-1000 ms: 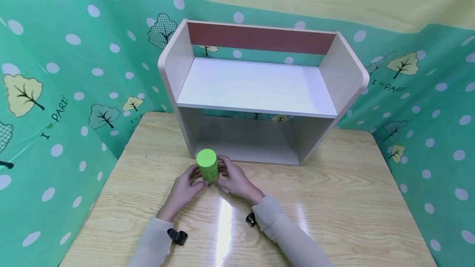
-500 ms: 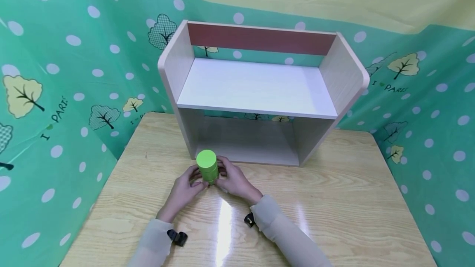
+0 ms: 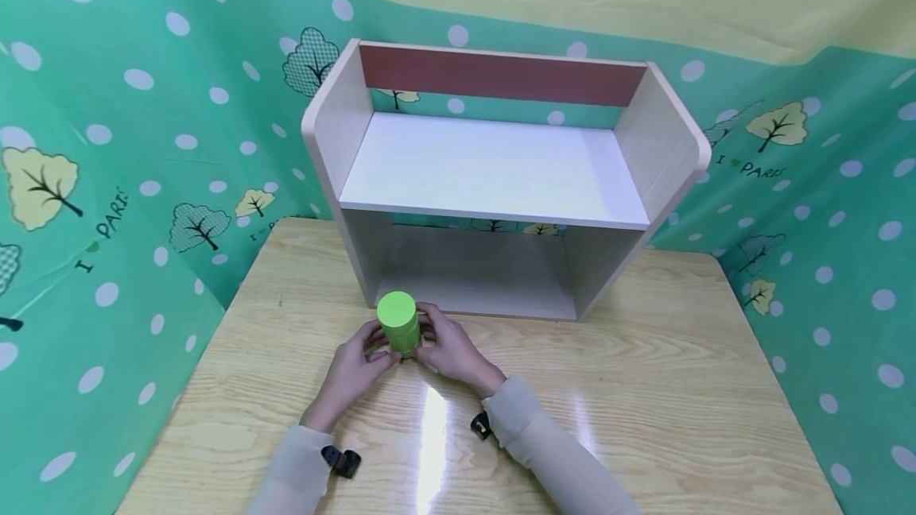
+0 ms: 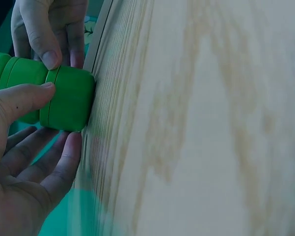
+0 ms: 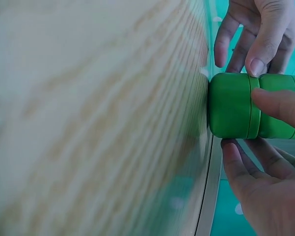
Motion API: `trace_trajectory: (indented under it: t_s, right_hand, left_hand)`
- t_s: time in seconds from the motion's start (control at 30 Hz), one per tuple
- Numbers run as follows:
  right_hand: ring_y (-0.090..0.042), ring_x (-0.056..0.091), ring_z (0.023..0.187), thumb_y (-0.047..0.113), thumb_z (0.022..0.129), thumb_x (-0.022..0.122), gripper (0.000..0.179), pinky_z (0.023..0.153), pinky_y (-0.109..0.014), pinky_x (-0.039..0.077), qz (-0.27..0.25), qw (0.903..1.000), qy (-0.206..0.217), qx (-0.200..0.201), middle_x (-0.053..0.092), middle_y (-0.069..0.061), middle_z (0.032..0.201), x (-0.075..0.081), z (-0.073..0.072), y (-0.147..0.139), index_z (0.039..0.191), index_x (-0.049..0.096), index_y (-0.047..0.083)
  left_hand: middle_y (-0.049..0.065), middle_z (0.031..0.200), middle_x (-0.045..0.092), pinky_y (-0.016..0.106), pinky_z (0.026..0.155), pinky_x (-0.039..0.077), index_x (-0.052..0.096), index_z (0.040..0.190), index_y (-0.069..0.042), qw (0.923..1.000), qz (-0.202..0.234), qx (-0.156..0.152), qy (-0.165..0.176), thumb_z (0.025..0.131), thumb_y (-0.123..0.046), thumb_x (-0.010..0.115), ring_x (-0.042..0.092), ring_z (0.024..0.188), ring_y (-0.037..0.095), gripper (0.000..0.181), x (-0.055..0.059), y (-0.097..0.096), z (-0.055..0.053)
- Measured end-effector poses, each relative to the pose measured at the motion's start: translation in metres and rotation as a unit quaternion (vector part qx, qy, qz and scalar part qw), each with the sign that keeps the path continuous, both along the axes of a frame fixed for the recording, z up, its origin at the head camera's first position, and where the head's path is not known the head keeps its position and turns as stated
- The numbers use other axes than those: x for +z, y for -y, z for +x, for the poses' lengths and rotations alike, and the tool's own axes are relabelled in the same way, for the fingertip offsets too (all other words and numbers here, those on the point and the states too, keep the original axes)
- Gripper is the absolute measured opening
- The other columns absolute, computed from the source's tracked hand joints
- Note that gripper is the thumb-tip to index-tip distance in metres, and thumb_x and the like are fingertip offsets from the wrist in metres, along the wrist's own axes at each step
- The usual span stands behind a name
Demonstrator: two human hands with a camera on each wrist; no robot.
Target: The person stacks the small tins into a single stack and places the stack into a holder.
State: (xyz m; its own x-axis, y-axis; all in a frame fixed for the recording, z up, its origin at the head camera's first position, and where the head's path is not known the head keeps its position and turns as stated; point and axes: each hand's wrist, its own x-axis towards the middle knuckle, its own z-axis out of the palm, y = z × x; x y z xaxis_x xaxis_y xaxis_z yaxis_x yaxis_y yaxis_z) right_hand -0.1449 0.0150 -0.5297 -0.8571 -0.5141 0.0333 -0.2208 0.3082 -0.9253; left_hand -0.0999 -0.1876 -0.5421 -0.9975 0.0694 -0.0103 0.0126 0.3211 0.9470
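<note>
A bright green cylindrical container (image 3: 397, 313) with a flat round top stands upright on the table, just in front of the shelf's left end. Ring-like seams run around its side (image 4: 71, 101). My left hand (image 3: 354, 362) holds it from the left, thumb against the near side and fingers around the far side. From the right, my right hand (image 3: 456, 351) grips it the same way, low on its body. In the right wrist view, the right thumb presses near a seam of the container (image 5: 230, 105), while the left thumb touches it from the opposite side.
A two-tier shelf unit (image 3: 494, 165) with pale side panels and a reddish back strip stands at the back of the wood-grain table (image 3: 644, 388). Green dotted cloth (image 3: 129, 261) hangs around the table. Both wrists carry small black devices (image 3: 342, 461).
</note>
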Motion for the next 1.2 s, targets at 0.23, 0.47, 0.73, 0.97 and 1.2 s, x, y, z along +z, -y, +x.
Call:
trace_trajectory:
  t_s: [0.23, 0.47, 0.73, 0.97, 1.2]
  right_hand:
    - [-0.021, 0.058, 0.122, -0.003, 0.086, 0.076, 0.076, 0.105, -0.032, 0.049, 0.002, 1.0, -0.001, -0.004, 0.059, -0.013, 0.136, 0.003, 0.001, -0.001, 0.15, 0.036, 0.007]
    - [-0.018, 0.059, 0.119, 0.002, 0.087, 0.077, 0.076, 0.103, -0.033, 0.051, 0.017, 0.9997, -0.014, -0.005, 0.059, -0.01, 0.136, 0.008, 0.003, -0.007, 0.151, 0.036, 0.009]
    - [-0.018, 0.059, 0.119, 0.004, 0.088, 0.076, 0.078, 0.104, -0.034, 0.05, 0.024, 0.9994, -0.025, -0.01, 0.059, -0.007, 0.137, 0.012, 0.005, -0.016, 0.153, 0.034, 0.011]
    - [-0.019, 0.058, 0.121, 0.005, 0.087, 0.078, 0.078, 0.106, -0.04, 0.05, 0.018, 0.9995, -0.013, -0.024, 0.06, -0.005, 0.136, 0.017, 0.009, -0.025, 0.152, 0.036, 0.013]
    - [-0.021, 0.057, 0.121, 0.008, 0.087, 0.079, 0.077, 0.106, -0.044, 0.049, 0.011, 0.9995, -0.016, -0.026, 0.06, -0.004, 0.136, 0.021, 0.014, -0.037, 0.151, 0.037, 0.015]
  left_hand:
    - [0.024, 0.135, 0.057, 0.03, 0.094, 0.056, 0.05, 0.141, -0.001, 1.0, 0.006, -0.004, -0.006, 0.086, -0.003, 0.078, 0.058, 0.122, 0.035, 0.062, 0.001, -0.001, 0.0]
    - [0.024, 0.134, 0.058, 0.028, 0.094, 0.056, 0.051, 0.14, -0.002, 0.9997, 0.012, -0.015, -0.012, 0.085, -0.002, 0.078, 0.059, 0.121, 0.034, 0.061, 0.003, -0.003, 0.001]
    - [0.023, 0.132, 0.059, 0.028, 0.093, 0.057, 0.053, 0.139, -0.004, 0.9989, 0.019, -0.031, -0.03, 0.085, -0.003, 0.079, 0.061, 0.119, 0.034, 0.06, 0.008, -0.007, -0.001]
    - [0.022, 0.131, 0.06, 0.027, 0.092, 0.057, 0.053, 0.138, -0.001, 0.9982, 0.016, -0.046, -0.037, 0.085, -0.004, 0.08, 0.062, 0.117, 0.034, 0.06, 0.015, -0.014, -0.003]
    - [0.02, 0.132, 0.06, 0.029, 0.093, 0.057, 0.051, 0.14, -0.001, 0.9977, 0.015, -0.059, -0.029, 0.084, -0.006, 0.081, 0.063, 0.115, 0.032, 0.063, 0.021, -0.022, -0.003]
